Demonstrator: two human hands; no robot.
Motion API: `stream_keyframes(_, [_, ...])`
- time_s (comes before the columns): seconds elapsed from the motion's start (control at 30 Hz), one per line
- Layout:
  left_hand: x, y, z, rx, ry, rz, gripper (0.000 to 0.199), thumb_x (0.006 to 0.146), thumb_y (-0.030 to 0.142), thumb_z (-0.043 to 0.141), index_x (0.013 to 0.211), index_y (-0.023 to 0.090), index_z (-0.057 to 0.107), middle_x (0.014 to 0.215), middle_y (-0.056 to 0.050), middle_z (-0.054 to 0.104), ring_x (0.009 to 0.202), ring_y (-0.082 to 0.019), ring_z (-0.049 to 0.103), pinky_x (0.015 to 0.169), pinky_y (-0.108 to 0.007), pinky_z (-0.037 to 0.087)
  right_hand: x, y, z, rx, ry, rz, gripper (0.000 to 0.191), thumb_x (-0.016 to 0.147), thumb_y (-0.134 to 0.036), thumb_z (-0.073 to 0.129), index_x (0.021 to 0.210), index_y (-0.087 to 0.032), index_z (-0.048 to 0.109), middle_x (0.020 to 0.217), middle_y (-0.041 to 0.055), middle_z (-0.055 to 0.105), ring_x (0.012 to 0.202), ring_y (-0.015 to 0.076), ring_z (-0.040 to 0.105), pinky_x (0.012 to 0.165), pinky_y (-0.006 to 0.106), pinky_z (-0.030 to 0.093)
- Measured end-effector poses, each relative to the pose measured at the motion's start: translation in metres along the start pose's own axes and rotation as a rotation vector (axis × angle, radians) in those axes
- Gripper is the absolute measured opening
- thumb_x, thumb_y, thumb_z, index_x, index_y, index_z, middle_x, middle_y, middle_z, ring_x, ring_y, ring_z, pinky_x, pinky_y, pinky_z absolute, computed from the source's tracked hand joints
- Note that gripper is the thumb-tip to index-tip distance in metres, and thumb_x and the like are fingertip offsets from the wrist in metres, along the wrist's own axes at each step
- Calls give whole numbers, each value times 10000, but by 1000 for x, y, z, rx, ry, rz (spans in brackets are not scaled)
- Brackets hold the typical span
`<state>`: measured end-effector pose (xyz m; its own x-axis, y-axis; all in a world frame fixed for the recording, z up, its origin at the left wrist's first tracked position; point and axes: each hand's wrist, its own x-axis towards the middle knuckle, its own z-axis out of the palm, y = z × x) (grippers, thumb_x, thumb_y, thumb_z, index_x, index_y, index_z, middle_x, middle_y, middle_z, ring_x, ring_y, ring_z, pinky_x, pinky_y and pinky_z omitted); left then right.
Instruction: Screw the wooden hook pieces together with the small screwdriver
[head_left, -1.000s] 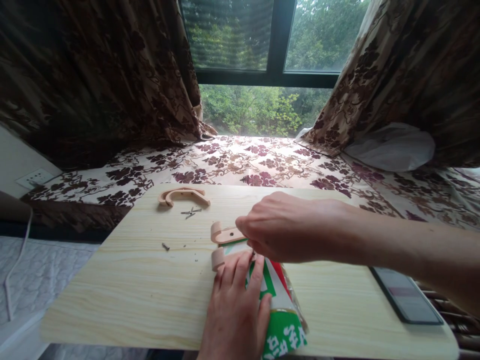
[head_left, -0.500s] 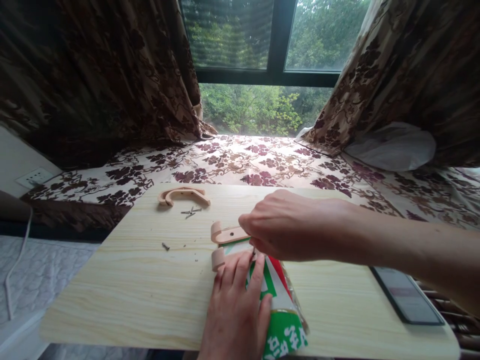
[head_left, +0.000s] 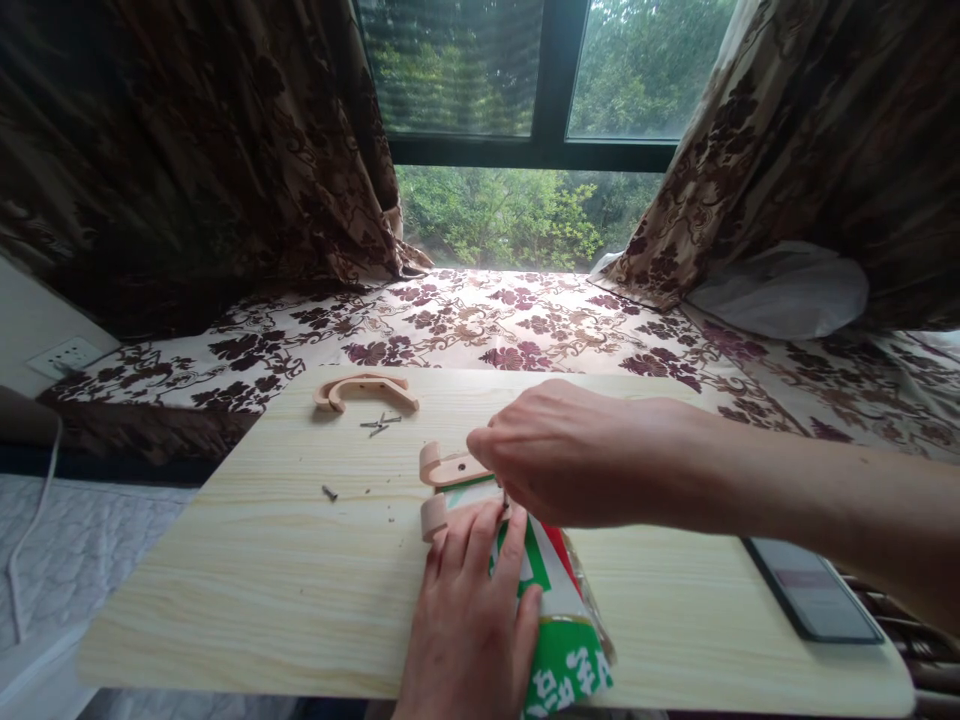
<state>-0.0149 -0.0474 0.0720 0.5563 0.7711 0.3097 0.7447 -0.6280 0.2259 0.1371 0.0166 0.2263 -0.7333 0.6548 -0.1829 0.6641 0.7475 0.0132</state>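
Note:
My left hand lies palm down with its fingers spread, pressing the nearer curved wooden hook onto a green, white and red packet. Just beyond it, a second wooden hook with a dark hole rests on the packet's far part. Over the right ends of both hooks, my right hand is closed in a fist, its thumb side down by a thin dark tip at the left fingertips. What the fist grips is hidden.
Two curved wooden pieces lie at the back left of the table, with several screws nearby. A single screw sits left of the hooks. On the right is a phone. Behind stands a patterned ledge.
My right fist has turned slightly and shifted a little to the left. My left hand keeps its place on the near hook.

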Motion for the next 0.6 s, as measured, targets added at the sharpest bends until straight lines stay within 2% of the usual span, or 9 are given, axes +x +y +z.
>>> stream_keyframes(0.1, [0,0,1,-3,5,-1,472,890,338,486,1345,217,459,1334,-102,494,1229,-293,431,979,-474,447,0,0,-2,-32,36,18,98,766,-89,489,752,-170,543,561,7,552,420,124,411,401,281,210])
stream_keyframes(0.2, [0,1,1,2,8,2,478,886,330,487,1349,216,454,1330,-104,499,1222,-296,439,970,-474,455,-1,0,-5,-15,-11,36,100,784,-97,480,776,-174,543,590,11,562,431,127,427,402,278,209])
stream_keyframes(0.27, [0,1,2,7,6,5,485,881,326,491,1352,217,450,1329,-105,501,1217,-298,444,967,-478,456,-2,1,-5,21,-29,5,129,771,-66,476,761,-182,533,610,8,566,461,129,439,414,272,225])
stream_keyframes(0.4, [-1,-1,2,18,11,18,501,871,286,496,1363,208,434,1343,-109,487,1226,-300,433,970,-486,453,-5,4,0,42,32,-52,145,798,-65,478,724,-177,534,593,-1,547,473,120,423,432,267,235])
stream_keyframes(0.6, [-1,-1,2,29,21,16,501,876,310,497,1363,213,432,1342,-99,492,1228,-292,434,972,-475,455,-8,4,-5,16,-7,30,142,850,-143,489,743,-152,581,561,-5,522,442,103,390,427,267,224])
